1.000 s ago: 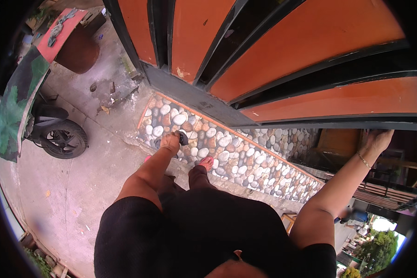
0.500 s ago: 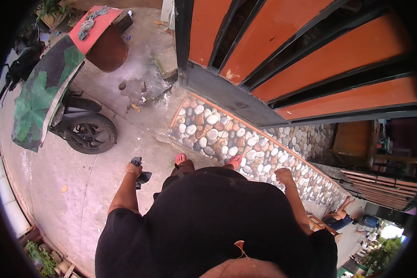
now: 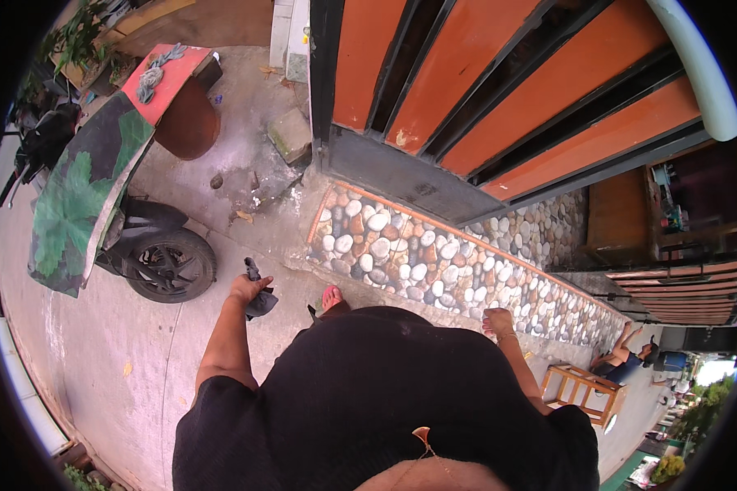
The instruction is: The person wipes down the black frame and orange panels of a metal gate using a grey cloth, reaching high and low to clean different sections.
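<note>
Concrete ground [image 3: 98, 352], pinkish-grey, w/ pebble-patterned strip [image 3: 405, 245] running across it; orange-&-black slatted gate [image 3: 483, 90] just beyond strip's far edge. L hand [image 3: 248, 290], left of strip & over bare concrete, grips a dark floppy item [image 3: 261, 305]; exact kind can't tell. Item hangs below fist, nr strip's near-left corner, well apart from gate. R hand [image 3: 497, 322] is at strip's near edge, fingers curled in loosely; can't tell if anything's inside. Foot in pink sandal [image 3: 332, 297] on near side of strip, btwn hands. Left of strip: motorcycle wheel [image 3: 172, 266] under green leaf-print cover [image 3: 74, 213], plus red board [image 3: 162, 78] w/ grey cloth [image 3: 151, 80]. Wooden stool [image 3: 581, 385] & another person [image 3: 618, 360] nr strip's right end.
</note>
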`<state>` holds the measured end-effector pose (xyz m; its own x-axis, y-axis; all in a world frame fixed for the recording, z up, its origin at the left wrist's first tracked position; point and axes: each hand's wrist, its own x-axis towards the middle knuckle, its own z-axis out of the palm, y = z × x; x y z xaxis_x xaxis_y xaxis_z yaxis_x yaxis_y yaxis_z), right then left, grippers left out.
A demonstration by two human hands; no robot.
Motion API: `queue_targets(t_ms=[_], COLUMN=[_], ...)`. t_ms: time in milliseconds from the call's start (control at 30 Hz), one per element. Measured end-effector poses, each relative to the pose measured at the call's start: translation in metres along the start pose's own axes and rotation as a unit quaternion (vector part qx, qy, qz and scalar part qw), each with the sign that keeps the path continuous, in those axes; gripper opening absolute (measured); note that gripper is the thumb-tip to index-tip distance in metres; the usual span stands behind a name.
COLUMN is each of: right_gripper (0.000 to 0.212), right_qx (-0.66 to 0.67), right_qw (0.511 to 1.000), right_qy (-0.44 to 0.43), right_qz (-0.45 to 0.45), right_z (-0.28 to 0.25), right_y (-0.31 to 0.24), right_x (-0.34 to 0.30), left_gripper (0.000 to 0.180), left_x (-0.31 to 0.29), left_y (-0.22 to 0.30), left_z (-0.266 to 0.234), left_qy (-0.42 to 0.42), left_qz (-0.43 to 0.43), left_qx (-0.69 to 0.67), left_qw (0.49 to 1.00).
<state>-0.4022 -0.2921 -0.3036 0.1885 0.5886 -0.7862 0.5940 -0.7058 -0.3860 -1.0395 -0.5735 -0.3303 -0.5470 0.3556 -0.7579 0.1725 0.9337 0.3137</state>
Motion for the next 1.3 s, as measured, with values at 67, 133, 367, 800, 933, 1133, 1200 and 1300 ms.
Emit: queue_targets(t_ms=[67, 133, 367, 800, 933, 1133, 1200, 1300], right_gripper=[0.024, 0.024, 0.024, 0.031, 0.031, 0.029, 0.029, 0.029], right_qx=[-0.001, -0.364, -0.189, -0.571, -0.624, -0.499, -0.435, -0.337], right_qw=[0.999, 0.853, 0.963, 0.786, 0.755, 0.857, 0.893, 0.934], right_qy=[-0.036, -0.090, -0.028, -0.016, -0.078, -0.041, -0.032, -0.034], right_qz=[-0.034, -0.364, -0.190, -0.237, -0.187, -0.125, -0.109, -0.109], right_z=[-0.002, -0.008, 0.001, 0.008, 0.011, 0.016, 0.030, 0.068], right_y=[0.048, 0.079, 0.100, 0.395, 0.407, 0.316, 0.285, 0.237], right_x=[0.028, 0.038, 0.009, 0.011, -0.001, -0.028, -0.021, -0.015], left_gripper=[0.070, 0.064, 0.058, 0.066, 0.061, 0.056, 0.058, 0.055], left_x=[0.020, 0.011, -0.013, -0.044, -0.037, -0.017, -0.037, -0.041], left_y=[-0.013, -0.013, -0.092, -0.051, -0.066, -0.137, -0.128, -0.121], left_z=[0.011, 0.020, 0.065, 0.075, 0.070, 0.042, 0.012, -0.030], left_qy=[0.000, 0.032, -0.043, -0.011, 0.006, -0.036, -0.059, -0.040], left_qz=[0.012, 0.030, -0.088, 0.037, 0.017, -0.080, -0.095, -0.070], left_qx=[0.006, 0.064, 0.080, 0.038, 0.048, 0.089, 0.100, 0.135], left_qw=[1.000, 0.997, 0.992, 0.999, 0.999, 0.992, 0.989, 0.988])
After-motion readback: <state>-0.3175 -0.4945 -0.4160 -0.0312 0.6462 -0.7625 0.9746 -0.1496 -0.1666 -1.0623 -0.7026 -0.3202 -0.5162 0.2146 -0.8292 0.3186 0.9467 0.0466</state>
